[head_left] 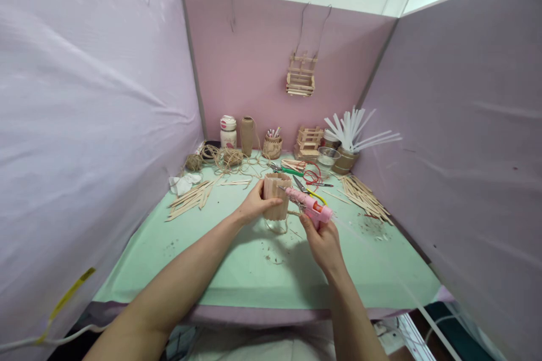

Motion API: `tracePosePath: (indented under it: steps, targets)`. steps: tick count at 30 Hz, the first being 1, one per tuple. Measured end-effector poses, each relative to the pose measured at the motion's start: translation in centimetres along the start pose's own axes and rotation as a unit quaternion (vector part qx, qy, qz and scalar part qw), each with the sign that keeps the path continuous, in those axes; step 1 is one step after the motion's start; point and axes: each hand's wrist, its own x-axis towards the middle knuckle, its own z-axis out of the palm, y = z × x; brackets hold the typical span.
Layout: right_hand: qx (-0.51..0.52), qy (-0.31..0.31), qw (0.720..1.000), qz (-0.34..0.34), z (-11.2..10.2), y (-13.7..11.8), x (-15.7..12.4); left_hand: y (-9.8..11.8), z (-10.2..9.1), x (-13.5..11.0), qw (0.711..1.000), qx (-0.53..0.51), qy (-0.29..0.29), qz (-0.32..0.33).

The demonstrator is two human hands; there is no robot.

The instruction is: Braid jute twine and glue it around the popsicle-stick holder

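My left hand (257, 203) is closed around the left side of a small round holder made of wooden craft sticks (276, 208), its thumb across the front. The holder is held upright just above the table. In my right hand (324, 240) is a pink hot glue gun (309, 203), gripped by its handle. Its nozzle points left and sits at the holder's upper front; whether it touches cannot be made out. A strand of jute twine (277, 231) hangs below the holder and runs toward my right hand.
Craft sticks lie in piles at left (192, 198) and right (366, 198). Scissors with yellow handles (315, 196), green-handled pliers (292, 171) and tangled twine (220, 159) lie behind. A pot of white glue sticks (345, 161) stands back right. A stick basket (300, 83) hangs on the wall.
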Motion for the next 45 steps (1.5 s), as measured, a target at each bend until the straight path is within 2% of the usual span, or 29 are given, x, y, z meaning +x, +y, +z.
tracePosePath:
  steps: [20,34,45]
  targets:
    - [-0.008,0.008,1.0,-0.006,-0.1,0.0,0.1,0.1,0.0,0.0,1.0,0.024,0.013,-0.016]
    - [-0.051,0.009,0.999,-0.015,-0.2,0.2,0.2,-0.4,-0.3,0.2,0.999,0.037,0.017,0.006]
    - [-0.093,0.035,0.993,-0.061,0.0,0.5,0.0,-1.1,-0.3,0.5,0.993,0.086,0.082,0.026]
